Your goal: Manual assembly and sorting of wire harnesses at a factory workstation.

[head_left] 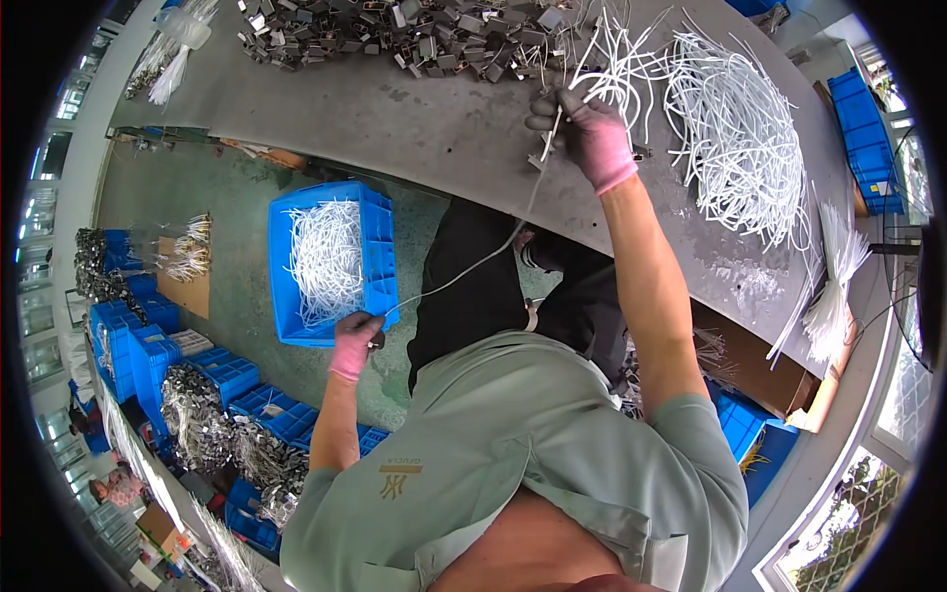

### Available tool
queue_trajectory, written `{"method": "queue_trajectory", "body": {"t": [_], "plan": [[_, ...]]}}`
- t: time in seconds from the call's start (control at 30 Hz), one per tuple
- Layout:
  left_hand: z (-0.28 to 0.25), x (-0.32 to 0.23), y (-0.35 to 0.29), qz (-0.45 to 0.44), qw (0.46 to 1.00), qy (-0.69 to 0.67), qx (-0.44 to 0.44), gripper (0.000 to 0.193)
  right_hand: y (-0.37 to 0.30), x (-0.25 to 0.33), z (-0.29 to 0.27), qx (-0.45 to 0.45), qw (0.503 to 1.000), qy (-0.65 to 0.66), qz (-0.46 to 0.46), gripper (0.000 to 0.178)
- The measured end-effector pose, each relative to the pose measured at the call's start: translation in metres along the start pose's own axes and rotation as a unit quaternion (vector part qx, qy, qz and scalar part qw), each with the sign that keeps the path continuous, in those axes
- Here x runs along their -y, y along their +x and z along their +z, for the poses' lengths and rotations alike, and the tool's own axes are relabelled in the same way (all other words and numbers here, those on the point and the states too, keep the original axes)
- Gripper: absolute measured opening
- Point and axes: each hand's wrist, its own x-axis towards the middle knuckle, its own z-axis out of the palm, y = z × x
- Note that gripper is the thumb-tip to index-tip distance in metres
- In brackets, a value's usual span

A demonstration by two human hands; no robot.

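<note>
Grey worktop (395, 128) spans the top of my head view. Over it, the right hand (584, 128) pinches a thin pale cable (519, 229), fingers closed; the cable sags past dark trousers (469, 247) to the left hand (358, 333), clenched on it. I see small metal parts (424, 39) heaped beyond, white wires (735, 138) piled rightward, and a blue crate (379, 237) standing on green floor (237, 187).

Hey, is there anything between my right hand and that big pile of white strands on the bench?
Yes, partly. A smaller loose bunch of white strands lies between your right hand and the big pile. A small dark piece also shows right beside the glove, on the pile's side.
</note>
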Motion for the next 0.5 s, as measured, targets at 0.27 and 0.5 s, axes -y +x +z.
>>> {"method": "queue_trajectory", "body": {"t": [0.27, 0.5], "plan": [[0.032, 0.006, 0.023, 0.05, 0.992, -0.051, -0.107, 0.024, -0.016, -0.022, -0.072, -0.145, 0.987, -0.067, -0.022, 0.033], [0.085, -0.043, 0.036, 0.115, 0.99, -0.02, -0.083, 0.022, -0.056, -0.098, -0.049, -0.174, 0.971, -0.162, 0.013, 0.018]]}}
